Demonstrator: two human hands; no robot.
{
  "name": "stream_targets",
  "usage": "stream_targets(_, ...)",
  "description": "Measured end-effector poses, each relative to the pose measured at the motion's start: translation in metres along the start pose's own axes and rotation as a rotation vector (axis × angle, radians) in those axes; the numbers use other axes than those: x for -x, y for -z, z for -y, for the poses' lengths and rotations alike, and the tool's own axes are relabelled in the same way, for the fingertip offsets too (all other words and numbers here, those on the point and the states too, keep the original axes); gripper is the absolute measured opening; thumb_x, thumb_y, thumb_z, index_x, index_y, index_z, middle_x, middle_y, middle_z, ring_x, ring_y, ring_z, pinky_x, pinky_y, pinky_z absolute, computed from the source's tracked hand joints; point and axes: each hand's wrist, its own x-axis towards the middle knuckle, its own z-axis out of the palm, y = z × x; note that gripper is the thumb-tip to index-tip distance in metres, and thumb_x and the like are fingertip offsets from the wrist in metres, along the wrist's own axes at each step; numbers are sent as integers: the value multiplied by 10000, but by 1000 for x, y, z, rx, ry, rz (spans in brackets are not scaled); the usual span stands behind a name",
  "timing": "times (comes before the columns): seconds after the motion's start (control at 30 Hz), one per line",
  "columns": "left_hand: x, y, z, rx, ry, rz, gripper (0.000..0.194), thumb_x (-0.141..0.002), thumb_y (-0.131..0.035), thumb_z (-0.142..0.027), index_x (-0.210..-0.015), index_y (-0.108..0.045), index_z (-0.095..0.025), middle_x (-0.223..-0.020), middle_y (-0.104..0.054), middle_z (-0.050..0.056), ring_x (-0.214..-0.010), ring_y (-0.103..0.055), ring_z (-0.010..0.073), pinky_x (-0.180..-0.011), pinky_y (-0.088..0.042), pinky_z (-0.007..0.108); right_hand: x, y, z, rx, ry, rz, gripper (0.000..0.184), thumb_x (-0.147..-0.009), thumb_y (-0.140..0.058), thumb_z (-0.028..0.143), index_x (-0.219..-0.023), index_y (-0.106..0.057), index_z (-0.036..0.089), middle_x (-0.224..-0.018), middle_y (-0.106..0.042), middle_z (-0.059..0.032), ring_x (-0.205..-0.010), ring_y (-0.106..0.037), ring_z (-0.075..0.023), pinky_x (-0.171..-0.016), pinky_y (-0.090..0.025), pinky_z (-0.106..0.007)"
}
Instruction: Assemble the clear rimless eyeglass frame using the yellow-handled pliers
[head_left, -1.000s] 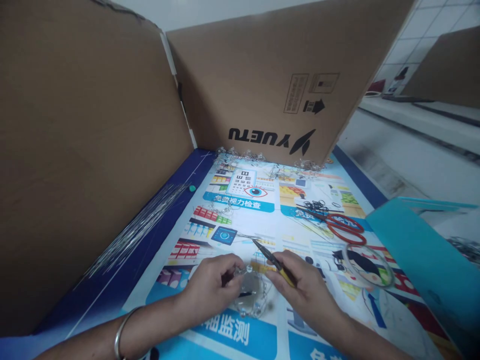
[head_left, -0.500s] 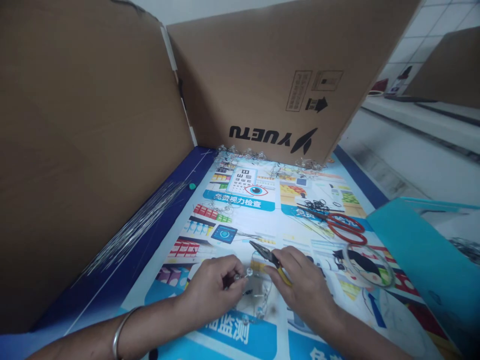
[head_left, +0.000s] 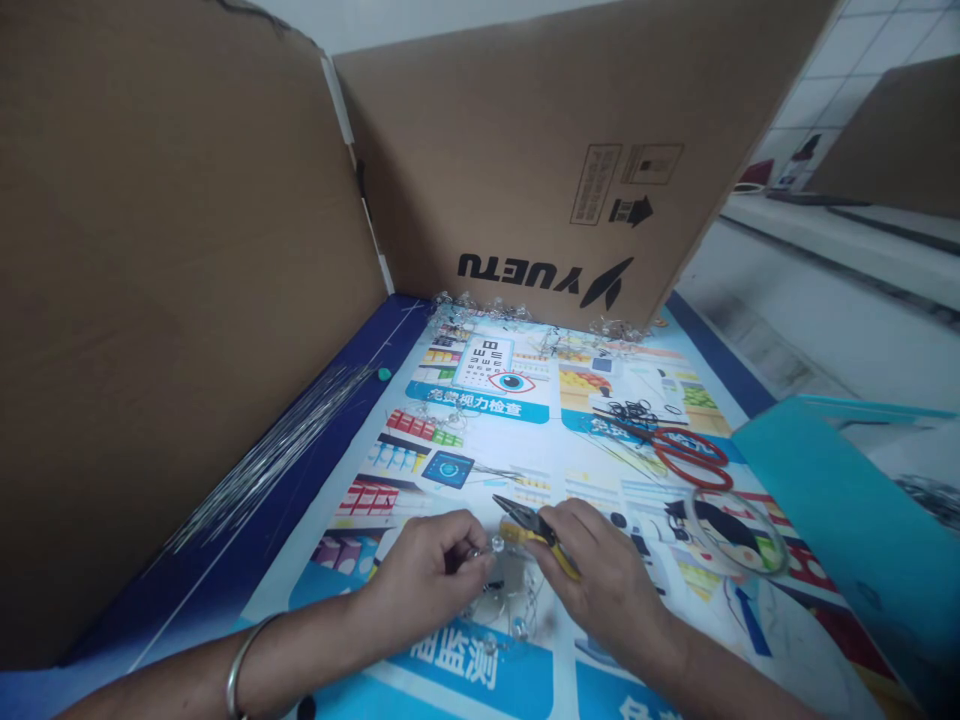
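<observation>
R of pliers, nr teal box: red scissors, clear ring

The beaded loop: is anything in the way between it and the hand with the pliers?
Nothing visible stands between the right hand, holding the pliers, and the beaded loop held by the left hand. The red scissors lie to the right, outside that gap.

The left forearm slants in from the lower left; the left hand is curled, thumb and forefinger pinched together, tips toward the right; the right forearm comes up from the lower right; the right hand is bent in a grip, thumb pointing left; the hands are near, but apart.
</observation>
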Motion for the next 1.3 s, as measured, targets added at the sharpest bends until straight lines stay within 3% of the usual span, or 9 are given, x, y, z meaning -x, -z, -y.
stream_targets(0.4,2,1,-1,-21,6,38,87,-761,-496,-187,-683,-515,-152,-588,-473,-45,-545,-412,84,-502,-306,181,1,0,0,-51,-28,1,131,-871,-495,249,-978,-520,179,-834,-590,-76,-789,-580,-193,-679,-511,-318)
stream_targets(0.47,2,2,0,-50,4,42,27,-757,-503,-177,-759,-524,-161,-573,-449,-60,-529,-410,84,-493,-297,182,1,-1,0,-50,-25,7,127,-872,-493,251,-971,-523,177,-823,-587,-75,-779,-579,-192,-671,-510,-316)
stream_targets(0.63,3,3,0,-110,-82,58,253,-771,-512,-151,-1007,-577,-210,-624,-538,-58,-562,-486,97,-534,-343,186,2,-1,0,-38,-17,20,132,-871,-494,247,-973,-519,166,-837,-581,-85,-782,-572,-195,-665,-505,-313)
stream_targets(0.73,2,5,-3,-77,-145,89,269,-800,-490,-130,-1007,-628,-233,-800,-652,-22,-693,-561,116,-648,-407,198,3,-1,0,-41,-4,23,136,-873,-492,239,-982,-516,162,-846,-579,-87,-785,-572,-193,-672,-507,-313)
stream_targets(0.87,3,6,-4,-43,-176,107,279,-836,-494,-164,-1054,-645,-249,-962,-683,5,-847,-597,148,-769,-427,226,3,-1,1,-51,-4,5,141,-872,-498,243,-986,-518,161,-850,-583,-88,-790,-572,-195,-679,-509,-316)
stream_targets(1.1,2,4,5,-90,-265,24,248,-839,-538,-226,-1051,-655,-280,-792,-604,24,-775,-537,163,-699,-423,259,3,0,2,-66,-15,36,137,-872,-494,242,-979,-532,165,-830,-584,-74,-770,-578,-186,-677,-506,-309)
stream_targets(1.3,-1,5,4,-10,-323,-19,213,-796,-544,-133,-952,-657,-225,-924,-540,49,-934,-504,181,-805,-428,293,4,0,2,-62,-20,41,132,-871,-497,245,-968,-534,163,-827,-580,-76,-777,-578,-190,-675,-506,-305)
